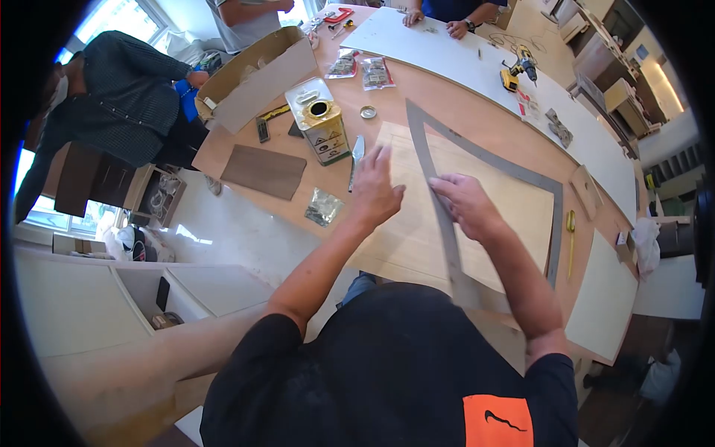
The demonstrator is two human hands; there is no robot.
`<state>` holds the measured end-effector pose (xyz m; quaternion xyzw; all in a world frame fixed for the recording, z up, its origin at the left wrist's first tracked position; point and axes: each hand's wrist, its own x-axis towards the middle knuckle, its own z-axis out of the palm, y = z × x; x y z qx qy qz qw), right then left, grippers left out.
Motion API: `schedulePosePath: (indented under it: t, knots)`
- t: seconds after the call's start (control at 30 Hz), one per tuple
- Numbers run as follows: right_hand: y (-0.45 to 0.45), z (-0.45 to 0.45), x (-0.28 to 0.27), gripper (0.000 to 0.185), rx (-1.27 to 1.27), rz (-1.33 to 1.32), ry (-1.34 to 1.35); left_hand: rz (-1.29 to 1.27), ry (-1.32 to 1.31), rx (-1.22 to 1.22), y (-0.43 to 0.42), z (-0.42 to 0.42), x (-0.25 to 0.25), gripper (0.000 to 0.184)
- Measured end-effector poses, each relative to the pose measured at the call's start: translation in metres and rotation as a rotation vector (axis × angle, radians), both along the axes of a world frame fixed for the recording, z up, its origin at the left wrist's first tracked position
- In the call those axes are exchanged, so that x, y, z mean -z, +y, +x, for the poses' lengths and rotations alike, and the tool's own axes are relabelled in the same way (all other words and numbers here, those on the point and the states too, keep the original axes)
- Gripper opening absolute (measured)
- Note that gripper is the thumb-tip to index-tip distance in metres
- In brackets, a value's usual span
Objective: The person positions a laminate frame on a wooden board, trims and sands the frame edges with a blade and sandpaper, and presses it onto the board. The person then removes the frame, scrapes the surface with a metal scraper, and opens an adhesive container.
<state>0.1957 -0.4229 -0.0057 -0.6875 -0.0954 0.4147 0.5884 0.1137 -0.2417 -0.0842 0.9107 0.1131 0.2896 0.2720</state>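
A flat grey frame (484, 154) with a pointed corner lies over a pale wood sheet (488, 175) on the table. My right hand (469, 205) is closed around the frame's near-left strip, thumb and fingers pinching its edge. Slightly blurred, my left hand (377, 192) is over the left part of the sheet, its fingers stretched out and nothing seen in it. Just beyond it lies a narrow blade-like tool (357, 155), partly hidden by the hand. An open metal can (320, 127) stands behind that, its round lid (368, 112) on the table beside it.
A brown rectangular sheet (264, 171) and a clear packet (324, 206) lie to the left. A cardboard box (261, 78) stands at the table's far left. Across the table, a white panel (447, 48) carries a yellow drill (518, 68); other people stand around the table.
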Motion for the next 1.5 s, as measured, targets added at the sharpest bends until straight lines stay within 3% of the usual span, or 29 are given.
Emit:
schedulePosePath:
  t: [0.13, 0.17, 0.27, 0.3, 0.37, 0.43, 0.47, 0.5, 0.57, 0.67, 0.7, 0.73, 0.77, 0.8, 0.83, 0.87, 0.9, 0.93, 0.97, 1.03, 1.1, 1.17, 1.27, 1.37, 1.47, 1.5]
  knots:
    - [-0.040, -0.020, -0.075, 0.040, -0.119, -0.083, 0.023, 0.220, -0.095, 0.335, 0.001, 0.026, -0.055, 0.066]
    - [-0.052, -0.024, -0.092, 0.041, -0.156, -0.124, -0.013, 0.272, -0.237, 0.387, -0.003, 0.032, -0.069, 0.046]
    - [-0.088, -0.036, -0.147, 0.042, -0.172, -0.181, -0.012, 0.193, -0.099, 0.754, -0.002, 0.046, -0.089, 0.025]
    - [-0.102, -0.038, -0.164, 0.043, -0.163, -0.188, 0.005, 0.204, -0.286, 0.791, -0.010, 0.046, -0.107, 0.020]
    - [-0.149, -0.033, -0.190, 0.044, -0.190, -0.216, -0.268, 0.181, -0.319, 0.849, -0.021, 0.043, -0.132, 0.021]
    - [-0.192, -0.041, -0.232, 0.050, 0.008, -0.223, -0.556, 0.152, -0.354, 0.898, -0.030, 0.042, -0.154, 0.020]
    - [-0.221, -0.050, -0.251, 0.055, 0.194, -0.081, -0.599, 0.136, -0.372, 0.919, -0.032, 0.043, -0.164, 0.019]
    - [-0.248, -0.062, -0.277, 0.057, 0.167, -0.038, -0.785, 0.120, -0.389, 0.937, -0.035, 0.043, -0.174, 0.019]
    - [-0.295, -0.095, -0.313, 0.072, 0.405, 0.152, -1.029, 0.105, -0.431, 0.932, -0.037, 0.047, -0.192, 0.018]
    - [-0.355, -0.156, -0.329, 0.062, 0.795, 0.178, -1.548, 0.060, -0.517, 0.869, -0.036, 0.050, -0.217, 0.013]
    - [-0.371, -0.174, -0.322, 0.059, 1.011, 0.064, -1.740, 0.065, -0.561, 0.803, -0.034, 0.053, -0.221, 0.011]
    - [-0.386, -0.187, -0.306, 0.056, 1.295, -0.270, -1.933, 0.070, -0.603, 0.737, -0.032, 0.055, -0.225, 0.009]
    - [-0.400, -0.197, -0.285, 0.053, 1.624, -0.795, -2.001, -0.038, -0.571, 0.657, -0.033, 0.052, -0.229, 0.010]
    - [-0.414, -0.205, -0.263, 0.050, 1.911, -1.275, -1.890, -0.143, -0.537, 0.574, -0.033, 0.050, -0.233, 0.011]
    - [-0.422, -0.207, -0.237, 0.047, 2.110, -1.523, -1.674, -0.150, -0.626, 0.602, -0.030, 0.052, -0.237, 0.010]
    - [-0.418, -0.199, -0.203, 0.043, 2.236, -0.566, -1.718, -0.155, -0.611, 0.593, -0.029, 0.047, -0.243, 0.010]
    - [-0.414, -0.191, -0.174, 0.039, 2.128, 0.341, -1.596, -0.214, -0.584, 0.574, -0.025, 0.048, -0.244, 0.010]
    - [-0.404, -0.179, -0.151, 0.036, 2.278, -0.136, -1.471, -0.271, -0.560, 0.553, -0.021, 0.049, -0.246, 0.010]
    - [-0.408, -0.169, -0.114, 0.034, 2.278, -0.245, -1.340, -0.273, -0.557, 0.523, -0.018, 0.046, -0.248, 0.010]
    - [-0.427, -0.142, -0.026, 0.048, 2.140, -0.086, -0.939, -0.278, -0.547, 0.473, -0.015, 0.040, -0.251, 0.009]
    - [-0.452, -0.120, 0.070, 0.073, 1.893, 0.093, -0.529, -0.327, -0.539, 0.488, -0.013, 0.035, -0.250, 0.010]
    - [-0.474, -0.086, 0.168, 0.084, 1.627, 0.399, -0.507, -0.406, -0.506, 0.513, -0.012, 0.030, -0.249, 0.013]
    - [-0.431, -0.065, 0.166, 0.090, 1.550, 0.534, -0.369, -0.533, -0.443, 0.528, -0.009, 0.025, -0.245, 0.014]
    - [-0.452, -0.034, 0.173, 0.087, 1.335, 0.759, -0.403, -0.664, -0.392, 0.506, -0.006, 0.019, -0.240, 0.016]
    - [-0.513, 0.003, 0.178, 0.071, 1.245, 0.742, -0.448, -0.697, -0.354, 0.496, 0.005, 0.012, -0.227, 0.018]
    - [-0.520, 0.009, 0.165, 0.063, 1.359, 0.682, -0.482, -0.768, -0.336, 0.461, 0.005, 0.008, -0.221, 0.019]
